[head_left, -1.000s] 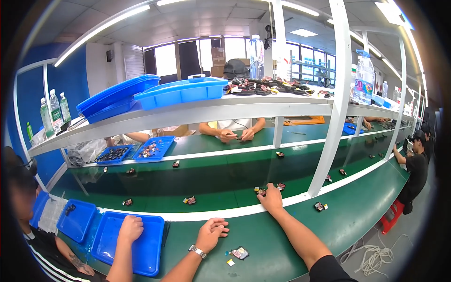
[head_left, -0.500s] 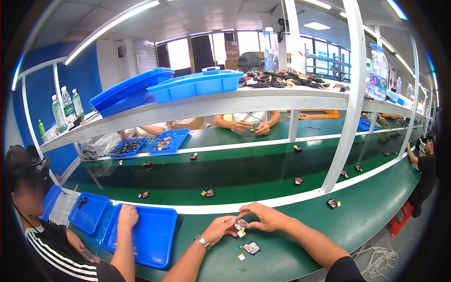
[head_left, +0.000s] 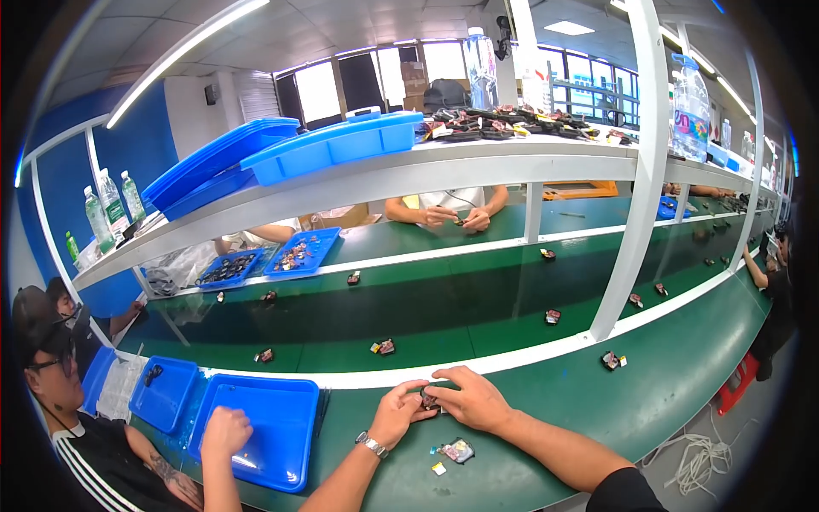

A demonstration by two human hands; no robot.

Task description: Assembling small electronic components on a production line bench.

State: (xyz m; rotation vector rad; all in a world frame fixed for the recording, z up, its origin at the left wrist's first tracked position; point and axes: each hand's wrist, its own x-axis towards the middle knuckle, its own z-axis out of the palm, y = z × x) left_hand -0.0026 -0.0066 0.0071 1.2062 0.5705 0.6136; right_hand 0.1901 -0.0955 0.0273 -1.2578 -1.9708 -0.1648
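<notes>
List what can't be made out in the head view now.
In the head view:
- Small dark part: mostly covered by the fingers of the left hand and right hand.
- Right sleeve: cut off by the lower edge.
- Pieces in the far tray: too small to identify.
- Opposite co-worker's shoulders: hidden by the shelf.

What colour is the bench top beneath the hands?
The bench top is green; head view, best.

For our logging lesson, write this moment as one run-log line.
left hand: holding small dark part | right hand: touching same part | green bench: loose piece nearby
</notes>
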